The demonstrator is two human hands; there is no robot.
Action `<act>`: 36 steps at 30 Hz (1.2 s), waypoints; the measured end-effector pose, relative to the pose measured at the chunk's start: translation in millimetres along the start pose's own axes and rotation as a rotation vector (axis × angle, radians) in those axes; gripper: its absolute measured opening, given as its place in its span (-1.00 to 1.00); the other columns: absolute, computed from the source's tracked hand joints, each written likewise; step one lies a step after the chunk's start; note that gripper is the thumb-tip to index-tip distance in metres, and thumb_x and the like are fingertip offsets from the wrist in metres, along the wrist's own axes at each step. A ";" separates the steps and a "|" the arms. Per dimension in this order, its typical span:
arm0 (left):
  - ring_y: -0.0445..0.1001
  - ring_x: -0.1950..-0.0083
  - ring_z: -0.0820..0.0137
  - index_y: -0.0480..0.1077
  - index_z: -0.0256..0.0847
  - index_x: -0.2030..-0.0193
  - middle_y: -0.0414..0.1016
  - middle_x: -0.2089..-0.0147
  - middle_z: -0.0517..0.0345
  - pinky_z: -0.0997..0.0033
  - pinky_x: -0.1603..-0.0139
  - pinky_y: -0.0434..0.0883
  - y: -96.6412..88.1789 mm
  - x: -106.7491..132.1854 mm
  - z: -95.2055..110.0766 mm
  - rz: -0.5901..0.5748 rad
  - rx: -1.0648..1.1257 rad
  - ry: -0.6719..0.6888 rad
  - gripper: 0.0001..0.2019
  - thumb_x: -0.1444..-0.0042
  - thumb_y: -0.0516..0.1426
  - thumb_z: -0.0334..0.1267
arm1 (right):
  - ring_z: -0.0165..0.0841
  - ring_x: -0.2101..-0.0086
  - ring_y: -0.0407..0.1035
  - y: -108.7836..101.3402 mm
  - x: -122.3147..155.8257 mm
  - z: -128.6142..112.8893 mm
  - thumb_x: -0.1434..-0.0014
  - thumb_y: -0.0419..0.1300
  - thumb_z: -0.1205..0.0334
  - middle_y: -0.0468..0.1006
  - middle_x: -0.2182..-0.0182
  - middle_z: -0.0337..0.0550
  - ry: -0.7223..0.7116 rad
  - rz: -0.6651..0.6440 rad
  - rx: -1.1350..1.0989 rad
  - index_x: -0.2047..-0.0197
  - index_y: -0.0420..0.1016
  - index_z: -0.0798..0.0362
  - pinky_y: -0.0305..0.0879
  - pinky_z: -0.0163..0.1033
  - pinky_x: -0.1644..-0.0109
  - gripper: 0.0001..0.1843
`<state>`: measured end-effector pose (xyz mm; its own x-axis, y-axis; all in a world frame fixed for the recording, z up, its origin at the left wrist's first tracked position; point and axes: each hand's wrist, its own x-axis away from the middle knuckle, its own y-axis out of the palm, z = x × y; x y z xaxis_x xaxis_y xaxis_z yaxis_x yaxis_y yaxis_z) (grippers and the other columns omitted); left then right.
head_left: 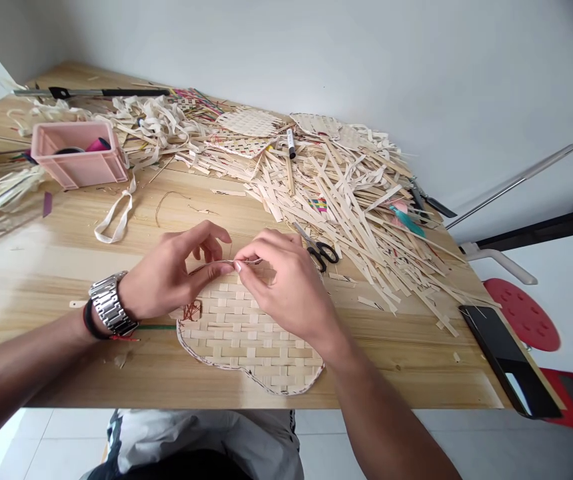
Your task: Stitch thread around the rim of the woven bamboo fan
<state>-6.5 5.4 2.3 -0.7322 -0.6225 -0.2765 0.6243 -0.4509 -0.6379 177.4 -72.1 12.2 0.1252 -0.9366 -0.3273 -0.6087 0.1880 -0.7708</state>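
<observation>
A woven bamboo panel point(246, 333) with a wavy, white-bound rim lies in front of me, flat at its near side. Red stitching point(192, 311) crosses its left part. At the far rim, my left hand point(179, 270) presses its thumb along the binding; its index finger is raised and some fingertips are hidden. My right hand point(286, 283) pinches the same rim between thumb and index finger, right beside the left thumb. It covers the panel's upper right part. Black-handled scissors point(323, 253) rest just beyond the right hand.
Loose bamboo strips point(346, 207) heap across the back and right. A pink bin point(81, 157) holding spools stands at the back left, near a loop of white tape point(116, 217). A marker point(291, 143) lies on the pile. A phone point(509, 360) sits at the right edge.
</observation>
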 end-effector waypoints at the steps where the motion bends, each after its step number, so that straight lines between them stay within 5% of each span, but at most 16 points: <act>1: 0.48 0.29 0.43 0.34 -0.27 -0.03 0.53 0.31 0.16 0.43 0.23 0.41 -0.4 0.3 0.5 0.008 0.018 -0.008 -0.71 -0.22 0.20 -0.23 | -0.41 0.25 0.36 0.1 0.1 0.0 -0.22 0.19 0.40 0.50 0.33 -0.29 -0.004 0.000 0.002 0.34 0.45 0.08 0.07 -0.17 0.06 -0.90; 11: 0.54 0.26 0.40 0.53 -0.18 0.14 0.63 0.22 0.12 0.41 0.26 0.46 -11.9 -6.1 1.8 -0.179 0.184 -0.144 -0.75 -0.32 0.04 -0.16 | -0.38 0.24 0.37 -1.8 -0.4 -1.0 -0.22 0.18 0.42 0.51 0.33 -0.26 -0.014 -0.008 -0.034 0.32 0.44 0.05 0.09 -0.16 0.05 -0.89; 16: 0.55 0.31 0.35 0.54 -0.06 0.11 0.66 0.23 0.21 0.28 0.28 0.50 -21.6 -9.6 0.3 -0.247 0.203 -0.050 -0.79 -0.22 0.08 -0.24 | -0.39 0.24 0.38 -5.0 0.5 -2.7 -0.22 0.17 0.43 0.51 0.33 -0.26 -0.032 -0.033 -0.071 0.33 0.44 0.05 0.10 -0.16 0.04 -0.88; 27: 0.53 0.44 0.41 0.54 -0.02 0.25 0.65 0.37 0.26 0.32 0.43 0.43 -23.5 -8.4 -0.1 -0.198 0.013 0.080 -0.81 -0.22 0.07 -0.19 | -0.38 0.22 0.38 -4.6 1.4 -2.8 -0.22 0.18 0.41 0.52 0.31 -0.24 -0.087 -0.069 -0.104 0.30 0.44 0.05 0.12 -0.15 0.02 -0.91; 36: 0.57 0.36 0.38 0.53 -0.05 0.19 0.65 0.33 0.23 0.26 0.29 0.49 -22.1 -8.8 -11.5 -0.162 -0.177 -0.021 -0.75 -0.22 0.02 -0.14 | -0.38 0.24 0.38 -10.6 2.1 -4.5 -0.23 0.17 0.41 0.51 0.32 -0.24 -0.107 -0.063 -0.121 0.30 0.45 0.03 0.14 -0.15 0.04 -0.90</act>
<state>-16.9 28.2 10.5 -0.8118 -0.5652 -0.1467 0.4405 -0.4277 -0.7893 180.5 -77.4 22.2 0.2449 -0.9072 -0.3420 -0.6860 0.0871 -0.7223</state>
